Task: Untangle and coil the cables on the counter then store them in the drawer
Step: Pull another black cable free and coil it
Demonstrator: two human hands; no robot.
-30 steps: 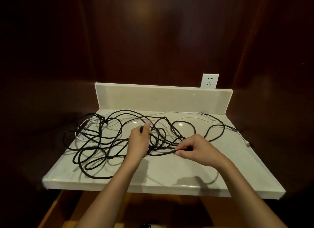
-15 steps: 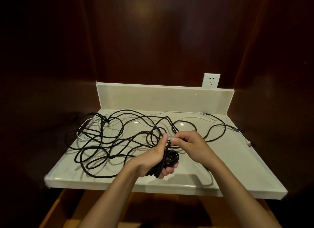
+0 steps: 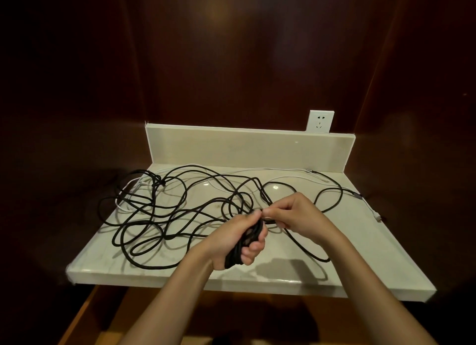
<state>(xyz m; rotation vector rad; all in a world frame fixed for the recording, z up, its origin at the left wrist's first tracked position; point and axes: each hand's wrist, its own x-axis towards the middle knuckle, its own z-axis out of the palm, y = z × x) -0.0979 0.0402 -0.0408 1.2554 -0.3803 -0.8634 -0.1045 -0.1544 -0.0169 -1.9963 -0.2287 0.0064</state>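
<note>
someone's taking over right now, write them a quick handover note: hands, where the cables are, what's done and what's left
Left hand: grips a small bundle of black cable loops, above the front of the counter.
Right hand: pinches the black strand right beside the left thumb, feeding the next loop.
Most of the black cable lies tangled across the left and middle of the counter. A white cable runs along the back and under the tangle at the left.
Done: the first few black loops.
Left: finish coiling the black cable, free and coil the white one, put both in the drawer, which is not in view.
</note>
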